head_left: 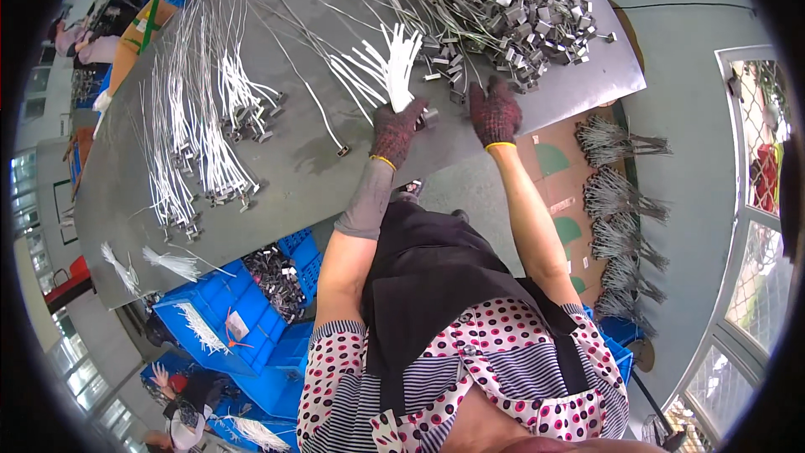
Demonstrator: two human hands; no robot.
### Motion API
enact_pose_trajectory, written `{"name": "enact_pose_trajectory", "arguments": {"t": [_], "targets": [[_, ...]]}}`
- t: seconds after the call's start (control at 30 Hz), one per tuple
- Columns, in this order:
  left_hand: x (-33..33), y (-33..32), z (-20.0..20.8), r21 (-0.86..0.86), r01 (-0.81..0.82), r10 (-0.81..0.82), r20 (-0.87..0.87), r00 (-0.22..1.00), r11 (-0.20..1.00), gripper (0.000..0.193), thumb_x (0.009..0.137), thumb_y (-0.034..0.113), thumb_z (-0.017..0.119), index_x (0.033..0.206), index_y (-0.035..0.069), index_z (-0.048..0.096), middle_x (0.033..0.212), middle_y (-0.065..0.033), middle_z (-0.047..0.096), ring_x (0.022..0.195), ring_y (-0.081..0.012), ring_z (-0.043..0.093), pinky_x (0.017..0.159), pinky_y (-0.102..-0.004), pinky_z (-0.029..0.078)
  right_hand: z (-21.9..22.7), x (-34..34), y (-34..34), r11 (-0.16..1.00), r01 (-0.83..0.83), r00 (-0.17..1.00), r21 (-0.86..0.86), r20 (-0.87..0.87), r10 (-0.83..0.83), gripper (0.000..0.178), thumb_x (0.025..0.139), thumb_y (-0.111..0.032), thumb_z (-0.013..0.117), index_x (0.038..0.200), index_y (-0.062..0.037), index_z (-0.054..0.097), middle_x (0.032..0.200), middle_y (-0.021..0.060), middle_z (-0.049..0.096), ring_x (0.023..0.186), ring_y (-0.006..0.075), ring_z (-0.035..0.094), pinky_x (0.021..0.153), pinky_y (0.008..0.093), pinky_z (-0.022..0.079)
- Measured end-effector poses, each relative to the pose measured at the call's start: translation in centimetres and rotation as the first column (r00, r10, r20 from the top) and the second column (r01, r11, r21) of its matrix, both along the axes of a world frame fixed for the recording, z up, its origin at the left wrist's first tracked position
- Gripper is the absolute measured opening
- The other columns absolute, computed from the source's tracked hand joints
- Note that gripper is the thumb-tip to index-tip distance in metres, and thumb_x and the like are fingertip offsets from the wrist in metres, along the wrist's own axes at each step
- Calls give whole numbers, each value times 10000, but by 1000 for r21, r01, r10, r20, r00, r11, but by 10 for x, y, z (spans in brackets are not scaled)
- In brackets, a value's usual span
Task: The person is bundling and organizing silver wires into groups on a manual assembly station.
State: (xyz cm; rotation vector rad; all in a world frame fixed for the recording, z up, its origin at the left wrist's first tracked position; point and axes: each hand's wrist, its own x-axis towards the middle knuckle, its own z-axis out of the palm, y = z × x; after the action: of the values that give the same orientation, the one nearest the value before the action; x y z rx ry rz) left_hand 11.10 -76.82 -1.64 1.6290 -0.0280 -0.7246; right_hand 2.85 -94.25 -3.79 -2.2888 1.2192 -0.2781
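My left hand (396, 131), in a dark red and black knit glove, is wrapped around a bundle of white-sleeved wires (401, 67). Their white ends fan out toward the far side, and small metal end pieces poke out by my fingers. Close to the table's near edge, my right hand (496, 116), gloved alike, has thumb and fingers apart with nothing visible between them. Just beyond it lies a big heap of wires with blocky metal ends (537, 29). One loose white-sleeved wire (317, 109) lies left of my left hand.
The grey metal table (310, 172) carries sorted bunches of white-sleeved wires (222, 164) at left. Blue crates (226, 306) stand below its left edge. Wire bundles (620, 197) rest on cardboard (558, 168) at right, by the wall. Other people (189, 419) are at the left.
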Motion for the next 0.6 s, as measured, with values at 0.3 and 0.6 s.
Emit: {"name": "enact_pose_trajectory", "arguments": {"t": [0.3,0.6], "targets": [[18,16,-6,296,-80,19,202,979,952,312,877,329,720,912,18,715,767,-98,704,599,-151,626,529,-321,487,-47,-47,-21,947,-124,980,296,184,71,284,861,-174,653,1101,-32,704,986,136,727,874,219,688,815,339,531],[-65,-30,-48,-452,-16,-233,-490,840,892,353,887,107,669,1174,-77,577,911,-158,646,744,-259,683,669,-409,633,19,-174,27,737,-123,895,665,395,-207,285,927,-171,622,1131,11,704,840,82,703,733,121,656,707,280,538]]}}
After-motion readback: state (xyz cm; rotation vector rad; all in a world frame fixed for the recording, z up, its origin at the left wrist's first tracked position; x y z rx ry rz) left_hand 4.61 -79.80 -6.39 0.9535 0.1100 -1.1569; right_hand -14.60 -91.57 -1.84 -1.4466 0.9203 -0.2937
